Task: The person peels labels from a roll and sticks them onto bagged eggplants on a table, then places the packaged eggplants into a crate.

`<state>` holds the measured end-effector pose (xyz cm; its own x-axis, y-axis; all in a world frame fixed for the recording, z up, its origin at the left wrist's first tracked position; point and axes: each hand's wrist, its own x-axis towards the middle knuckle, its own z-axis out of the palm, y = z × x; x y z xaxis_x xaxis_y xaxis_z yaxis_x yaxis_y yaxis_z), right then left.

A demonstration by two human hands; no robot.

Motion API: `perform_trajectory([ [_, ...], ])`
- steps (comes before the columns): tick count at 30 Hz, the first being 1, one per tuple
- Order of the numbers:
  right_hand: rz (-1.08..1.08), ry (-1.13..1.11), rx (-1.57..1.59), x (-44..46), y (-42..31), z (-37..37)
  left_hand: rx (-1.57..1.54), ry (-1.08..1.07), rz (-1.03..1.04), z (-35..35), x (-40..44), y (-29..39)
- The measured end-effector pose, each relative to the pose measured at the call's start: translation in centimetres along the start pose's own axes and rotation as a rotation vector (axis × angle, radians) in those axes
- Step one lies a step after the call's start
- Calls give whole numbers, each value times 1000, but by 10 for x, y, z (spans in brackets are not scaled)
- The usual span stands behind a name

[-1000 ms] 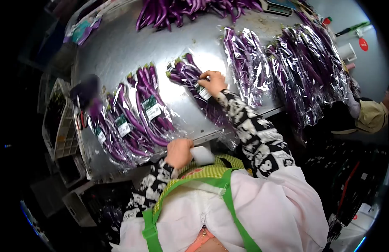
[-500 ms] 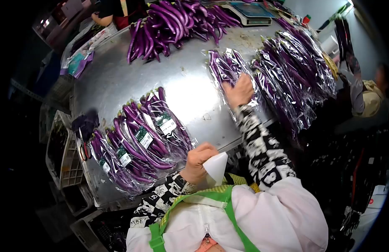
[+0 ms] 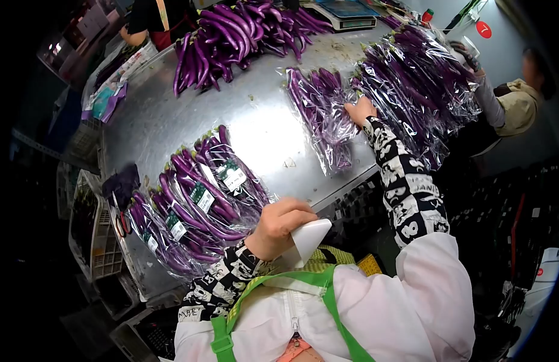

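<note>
Looking at a metal table (image 3: 153, 114), bare left of the bagged eggplants (image 3: 312, 105), crowded right by a bigger wrapped stack (image 3: 406, 84). Got them slanting lengthwise, stems far, tips toward the near edge. Right hand (image 3: 360, 111) half-curled, touching plastic; can't tell if pinching. Left hand (image 3: 282, 226) clamped on white paper (image 3: 311, 237).

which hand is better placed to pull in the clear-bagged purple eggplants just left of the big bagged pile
Right, likely: the right hand is at the clear-bagged purple eggplants; the left hand is farther off, holding a white paper-like piece.
</note>
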<state>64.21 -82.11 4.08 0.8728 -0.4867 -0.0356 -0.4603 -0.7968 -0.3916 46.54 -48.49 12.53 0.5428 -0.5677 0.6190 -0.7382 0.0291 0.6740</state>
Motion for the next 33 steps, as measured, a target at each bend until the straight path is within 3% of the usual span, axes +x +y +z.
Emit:
perform_trajectory([
  [6,-363,280,58,-76,-47,-31,-159,36,-154,21,-22,8],
  [8,-423,237,209,-107,-56,-22,-320,130,-183,26,-17,16],
  [10,-362,107,277,-139,-68,1,-312,80,-115,23,-17,8],
  [13,-516,19,128,-164,-51,77,-53,173,-7,24,-14,-8],
  [16,-511,5,36,-196,-54,76,200,150,-288,3,-26,-24],
  [18,-588,95,324,-206,-63,52,146,225,-511,-9,-34,-24],
  [20,-247,-613,1238,-224,-83,2,142,279,-540,-13,-40,-31],
  [21,-245,-614,1240,-233,-88,-12,162,277,-559,-15,-41,-32],
  [24,-366,-928,1277,-248,-91,-31,192,286,-598,-15,-45,-38],
  [28,-352,-853,1304,-252,-89,-20,199,326,-745,-9,-57,-46],
  [30,-346,-804,1275,-250,-86,-20,233,385,-700,-1,-44,-38],
  [31,-333,-828,1201,-249,-85,-24,205,568,-587,2,-26,-28],
  [33,-319,-855,1125,-248,-86,-27,94,611,-473,3,-32,-33],
])
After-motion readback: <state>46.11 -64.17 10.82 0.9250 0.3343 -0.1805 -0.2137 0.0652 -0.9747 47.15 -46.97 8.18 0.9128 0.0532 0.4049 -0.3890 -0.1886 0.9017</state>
